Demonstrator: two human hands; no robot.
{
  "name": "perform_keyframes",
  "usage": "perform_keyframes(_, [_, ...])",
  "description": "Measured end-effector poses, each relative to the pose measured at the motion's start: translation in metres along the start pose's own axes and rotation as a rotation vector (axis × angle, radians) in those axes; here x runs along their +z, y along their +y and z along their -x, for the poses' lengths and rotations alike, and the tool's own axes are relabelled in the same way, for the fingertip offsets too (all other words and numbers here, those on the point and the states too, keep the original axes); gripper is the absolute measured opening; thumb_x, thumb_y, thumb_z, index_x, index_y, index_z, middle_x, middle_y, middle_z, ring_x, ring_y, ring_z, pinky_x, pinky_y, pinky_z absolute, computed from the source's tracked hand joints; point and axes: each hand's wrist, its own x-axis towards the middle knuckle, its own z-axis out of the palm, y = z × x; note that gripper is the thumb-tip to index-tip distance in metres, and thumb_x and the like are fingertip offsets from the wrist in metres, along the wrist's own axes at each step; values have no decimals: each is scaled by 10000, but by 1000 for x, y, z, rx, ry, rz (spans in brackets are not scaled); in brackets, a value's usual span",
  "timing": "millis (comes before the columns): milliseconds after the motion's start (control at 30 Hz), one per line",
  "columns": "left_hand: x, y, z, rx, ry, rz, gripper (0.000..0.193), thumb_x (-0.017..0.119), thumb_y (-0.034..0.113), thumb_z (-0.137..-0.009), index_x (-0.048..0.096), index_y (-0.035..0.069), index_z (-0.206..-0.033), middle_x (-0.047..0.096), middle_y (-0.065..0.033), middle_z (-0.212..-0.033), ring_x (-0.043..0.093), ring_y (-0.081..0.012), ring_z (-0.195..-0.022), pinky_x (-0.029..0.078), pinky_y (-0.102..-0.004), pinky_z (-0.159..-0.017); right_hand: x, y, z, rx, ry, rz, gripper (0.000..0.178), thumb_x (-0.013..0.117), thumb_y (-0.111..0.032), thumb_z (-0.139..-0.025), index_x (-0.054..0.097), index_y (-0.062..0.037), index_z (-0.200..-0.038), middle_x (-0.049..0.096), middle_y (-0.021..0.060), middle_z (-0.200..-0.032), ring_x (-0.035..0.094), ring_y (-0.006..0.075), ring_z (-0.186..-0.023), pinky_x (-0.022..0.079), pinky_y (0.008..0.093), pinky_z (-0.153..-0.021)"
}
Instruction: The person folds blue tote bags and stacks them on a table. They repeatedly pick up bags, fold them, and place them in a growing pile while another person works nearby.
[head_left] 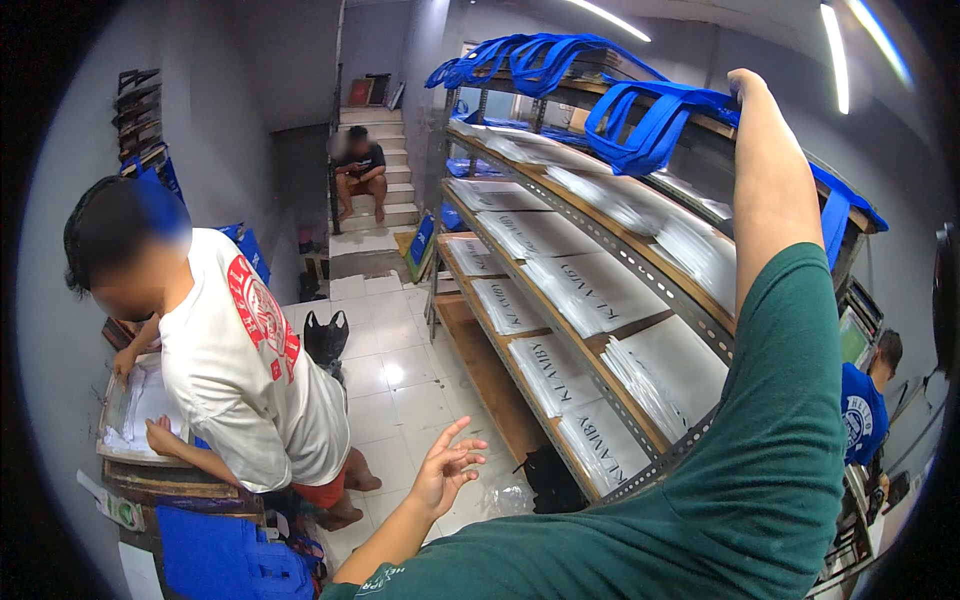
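Observation:
My left hand [449, 469] hangs in the air over the tiled floor, fingers apart and nothing in it. My right arm stretches up to the top of a metal rack, where my right hand [741, 84] is at the edge of the blue fabric bags [690, 100]. Its fingers are mostly hidden, so whether they grip a bag does not show. Long blue handles [635, 135] dangle from these bags over the rack's upper edge. Below, the shelves carry stacks of white printed sheets or bags [590, 292].
On the left a person in a white shirt [245, 350] works at a frame [110, 400]. Another sits on the stairs [400, 190]; a third, in blue [862, 410], is at the right. Blue bags [225, 555] lie lower left. A black bag [325, 338] stands on the floor.

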Motion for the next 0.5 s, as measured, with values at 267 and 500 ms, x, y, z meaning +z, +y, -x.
perform_keyframes(267, [-7,-3,11,55,86,-8,585,483,144,-799,269,105,-1342,537,-103,-1055,530,-154,-880,415,-266,-720,17,0,0,-156,-143,216,385,382,-205,-830,554,-1,-1108,496,194,-1205,482,293,-1104,372,445,-885])
perform_keyframes(500, [1,-8,9,66,121,-36,593,498,157,-786,283,97,-1336,543,-94,-1057,530,-156,-875,411,-278,-719,15,3,17,-210,-194,442,358,408,-178,-829,555,6,-1099,474,171,-1231,468,284,-1123,378,445,-876])
